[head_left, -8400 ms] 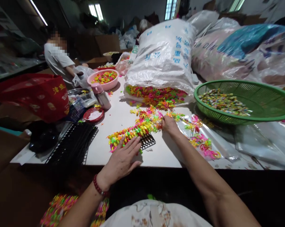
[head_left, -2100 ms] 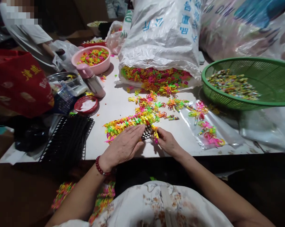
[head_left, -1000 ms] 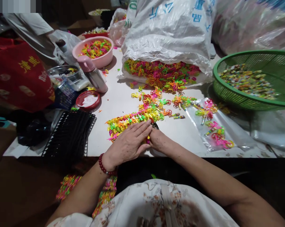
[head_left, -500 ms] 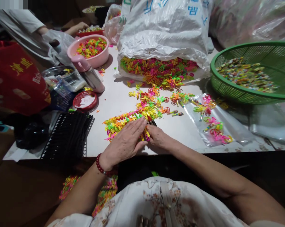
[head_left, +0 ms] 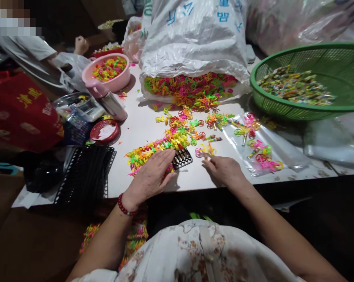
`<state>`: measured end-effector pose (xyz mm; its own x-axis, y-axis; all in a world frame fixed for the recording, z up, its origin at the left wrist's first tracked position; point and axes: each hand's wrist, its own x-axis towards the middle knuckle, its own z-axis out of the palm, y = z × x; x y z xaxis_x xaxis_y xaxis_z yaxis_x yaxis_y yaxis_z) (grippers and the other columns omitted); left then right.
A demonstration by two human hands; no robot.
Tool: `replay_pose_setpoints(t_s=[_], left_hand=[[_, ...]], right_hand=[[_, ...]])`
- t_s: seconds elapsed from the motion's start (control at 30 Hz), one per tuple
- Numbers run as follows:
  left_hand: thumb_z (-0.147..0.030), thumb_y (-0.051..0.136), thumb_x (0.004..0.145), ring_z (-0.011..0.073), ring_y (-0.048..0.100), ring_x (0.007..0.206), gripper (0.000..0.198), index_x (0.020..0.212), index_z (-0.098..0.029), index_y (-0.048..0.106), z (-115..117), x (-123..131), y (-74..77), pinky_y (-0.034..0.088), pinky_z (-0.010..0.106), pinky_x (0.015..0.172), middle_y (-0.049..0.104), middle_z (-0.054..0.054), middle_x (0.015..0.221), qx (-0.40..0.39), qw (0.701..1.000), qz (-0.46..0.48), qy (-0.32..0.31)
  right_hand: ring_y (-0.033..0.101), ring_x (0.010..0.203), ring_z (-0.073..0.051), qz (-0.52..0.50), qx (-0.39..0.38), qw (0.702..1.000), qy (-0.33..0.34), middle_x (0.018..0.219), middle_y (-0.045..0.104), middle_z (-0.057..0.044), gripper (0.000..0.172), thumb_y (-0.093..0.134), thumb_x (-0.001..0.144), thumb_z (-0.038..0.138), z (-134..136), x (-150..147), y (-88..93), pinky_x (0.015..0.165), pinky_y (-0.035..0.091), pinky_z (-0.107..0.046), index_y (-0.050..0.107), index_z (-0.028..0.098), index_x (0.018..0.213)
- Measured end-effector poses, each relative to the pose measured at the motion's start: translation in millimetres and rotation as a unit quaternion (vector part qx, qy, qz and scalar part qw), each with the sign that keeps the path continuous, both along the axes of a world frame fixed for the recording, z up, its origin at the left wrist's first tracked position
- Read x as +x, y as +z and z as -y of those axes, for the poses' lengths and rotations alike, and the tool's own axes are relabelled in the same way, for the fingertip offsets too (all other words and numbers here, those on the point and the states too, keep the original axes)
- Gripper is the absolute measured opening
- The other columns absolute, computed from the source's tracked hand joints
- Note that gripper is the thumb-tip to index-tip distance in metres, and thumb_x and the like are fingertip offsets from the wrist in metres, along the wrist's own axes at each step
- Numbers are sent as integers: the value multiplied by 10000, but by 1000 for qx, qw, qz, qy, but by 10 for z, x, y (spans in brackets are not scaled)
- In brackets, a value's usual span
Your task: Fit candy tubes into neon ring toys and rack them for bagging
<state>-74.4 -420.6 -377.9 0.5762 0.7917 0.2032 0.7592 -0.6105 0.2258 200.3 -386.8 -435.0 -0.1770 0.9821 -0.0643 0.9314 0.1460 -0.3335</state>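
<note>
The left hand (head_left: 152, 174) is laid flat, fingers spread, on the rack (head_left: 181, 157) of neon pieces (head_left: 153, 150) at the table (head_left: 141, 129) edge. A piece (head_left: 205, 150) is pinched by the right hand (head_left: 223, 170) beside it.

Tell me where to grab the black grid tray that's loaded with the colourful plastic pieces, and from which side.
Probably grip the black grid tray at its bare right end, coming from the right. That end shows empty cells, while the colourful pieces cover the rest, and the left hand lies flat over the near left part. The right hand is nearest.
</note>
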Motion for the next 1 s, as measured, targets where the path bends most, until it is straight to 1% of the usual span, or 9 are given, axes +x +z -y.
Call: replay_pose_setpoints(t_s=[0.07,0.13,0.2,0.27,0.37,0.5,0.63,0.83,1.0], left_hand=[[-334,491,963,235,375,1413,615,1511,-166,267,-2,5,-7,315,459,1201,421,127,1513,-3,1000,12,0],[-327,494,961,243,389,1403,610,1511,-183,274,-2,9,-13,330,477,1191,436,121,1504,-7,1000,25,0],[-322,496,959,248,399,1397,593,1500,-184,298,-1,10,-14,339,483,1185,444,122,1497,-11,999,31,0],[-320,498,958,246,402,1395,576,1486,-169,324,0,8,-12,337,476,1187,450,128,1492,-12,999,29,1],[-320,496,958,240,401,1395,563,1473,-152,340,1,3,-11,329,467,1193,451,131,1490,-8,1000,25,-2],[-314,493,957,239,403,1395,556,1469,-157,343,1,-3,-18,335,470,1190,452,128,1489,-3,1000,30,-10],[-304,494,957,235,402,1397,558,1473,-164,334,-2,-3,-20,331,476,1193,448,126,1495,-5,1000,24,-10],[-286,489,952,235,396,1403,566,1478,-155,323,-5,-4,-9,340,482,1187,445,137,1495,7,1000,19,-19],[-305,486,956,233,405,1397,552,1466,-147,345,1,-10,-23,340,475,1186,453,137,1490,17,1000,12,-17]], right_hand=[[583,669,-177,2,25,999,47,760,673,-75,292,537,938,395,27,-144,3,601,348,-271,693,171,837],[588,755,-172,-60,56,987,135,868,664,-75,196,551,939,313,32,-358,-40,667,397,-265,689,174,950],[571,853,-174,-123,86,962,230,953,631,-80,163,572,922,239,1,-581,-121,738,425,-262,673,178,1035],[542,909,-183,-154,108,939,288,986,602,-88,169,574,916,204,-59,-756,-207,777,436,-272,672,173,1051],[522,908,-189,-166,116,928,314,985,595,-88,163,558,922,191,-156,-874,-279,792,442,-290,683,164,1022],[529,895,-183,-185,99,917,339,945,604,-73,135,550,910,150,-217,-849,-272,816,444,-295,683,153,933],[532,853,-171,-215,82,929,290,900,576,-70,164,490,924,117,-201,-854,-279,796,456,-284,652,136,907],[528,920,-192,-236,83,951,180,943,565,-87,145,475,895,91,-154,-1007,-357,874,456,-323,609,144,908],[530,859,-174,-245,32,961,125,904,564,-50,102,535,843,78,-194,-1054,-307,799,445,-292,582,168,844]])
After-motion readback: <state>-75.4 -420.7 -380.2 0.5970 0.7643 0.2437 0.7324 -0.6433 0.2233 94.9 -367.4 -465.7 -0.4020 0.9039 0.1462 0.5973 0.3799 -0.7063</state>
